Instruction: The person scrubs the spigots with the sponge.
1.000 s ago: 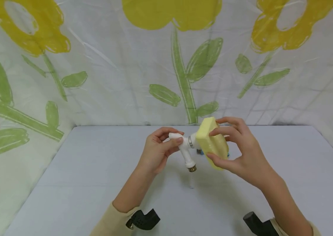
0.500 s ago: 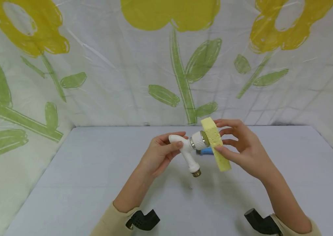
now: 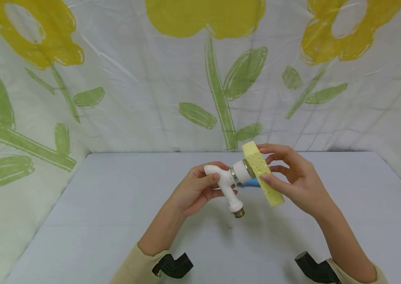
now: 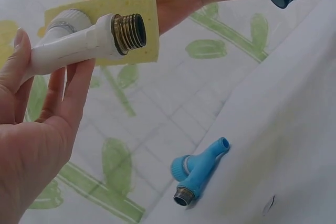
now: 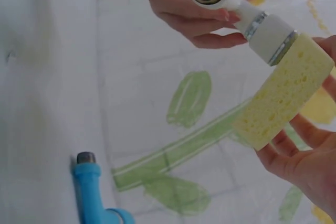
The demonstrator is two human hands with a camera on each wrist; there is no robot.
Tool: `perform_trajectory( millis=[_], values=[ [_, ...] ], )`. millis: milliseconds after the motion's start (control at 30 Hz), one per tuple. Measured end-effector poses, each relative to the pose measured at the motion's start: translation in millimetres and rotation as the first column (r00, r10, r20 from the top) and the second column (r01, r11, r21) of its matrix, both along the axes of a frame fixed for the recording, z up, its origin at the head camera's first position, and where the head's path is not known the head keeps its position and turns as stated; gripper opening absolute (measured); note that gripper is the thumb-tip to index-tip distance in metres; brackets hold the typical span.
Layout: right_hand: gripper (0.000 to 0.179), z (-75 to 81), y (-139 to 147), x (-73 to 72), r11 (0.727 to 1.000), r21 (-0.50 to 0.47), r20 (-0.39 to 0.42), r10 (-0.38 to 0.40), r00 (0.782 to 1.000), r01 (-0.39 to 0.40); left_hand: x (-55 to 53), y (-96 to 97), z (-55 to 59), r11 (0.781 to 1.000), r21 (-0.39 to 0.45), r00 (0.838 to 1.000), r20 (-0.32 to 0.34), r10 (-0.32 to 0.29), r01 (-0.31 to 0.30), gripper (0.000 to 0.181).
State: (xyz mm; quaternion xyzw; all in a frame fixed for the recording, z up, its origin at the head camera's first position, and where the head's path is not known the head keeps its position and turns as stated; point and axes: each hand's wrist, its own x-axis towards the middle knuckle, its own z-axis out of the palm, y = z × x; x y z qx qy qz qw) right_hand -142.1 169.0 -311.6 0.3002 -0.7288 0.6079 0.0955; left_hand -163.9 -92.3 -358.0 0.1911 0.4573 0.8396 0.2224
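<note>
In the head view my left hand point(image 3: 196, 189) grips a white plastic faucet point(image 3: 226, 179) above the table, thumb on its near side. The faucet's brass threaded outlet point(image 4: 130, 32) points toward the camera in the left wrist view. My right hand point(image 3: 297, 181) pinches a yellow sponge point(image 3: 262, 173) between thumb and fingers. One broad face of the sponge lies against the end of the faucet's ribbed white knob point(image 3: 241, 170). The right wrist view shows the sponge's porous edge point(image 5: 286, 93) and the fingers behind it.
A blue faucet point(image 4: 197, 171) of similar shape lies on the table point(image 3: 115, 205), partly hidden behind the sponge in the head view. A white sheet point(image 3: 133, 79) printed with yellow flowers and green leaves hangs behind the table.
The sponge has turned from showing its broad side to edge-on and now sits at the knob's end. The faucet has tilted, its outlet shifting slightly down and right. More of the blue faucet shows.
</note>
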Motion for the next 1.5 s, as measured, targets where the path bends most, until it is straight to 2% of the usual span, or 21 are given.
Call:
perform_trajectory(
  millis=[267,500,800,1133,1267,1500],
  values=[
    [0.053,1.0,-1.3,-0.7,1.0,0.004,-0.016,-0.018,1.0,0.018,1.2,-1.8,3.3,1.0,0.012,0.998,-0.057,-0.005,0.006,0.031],
    [0.055,0.7,-4.8,-2.0,0.988,0.104,-0.106,-0.102,0.989,0.113,1.2,-4.1,5.4,1.0,0.015,0.999,-0.051,0.017,-0.016,0.03],
    [0.055,-2.8,-4.1,-3.5,0.968,0.154,-0.15,-0.174,0.973,0.197,1.4,-4.1,3.1,0.999,0.046,1.0,-0.009,0.028,-0.028,0.034],
    [0.052,-5.5,-0.5,-5.6,0.958,0.18,-0.107,-0.208,0.972,0.225,0.6,-4.6,1.7,0.992,0.116,0.999,0.015,0.047,-0.048,0.038],
    [0.049,-6.7,4.3,-4.1,0.948,0.2,-0.083,-0.234,0.969,0.246,1.6,-5.2,3.3,0.99,0.141,1.0,0.002,0.03,-0.03,0.037],
    [0.049,-9.4,12.9,-2.9,0.935,0.229,-0.08,-0.26,0.962,0.272,1.7,-8.2,1.8,0.991,0.132,0.999,-0.034,-0.004,0.009,0.037]
  ],
)
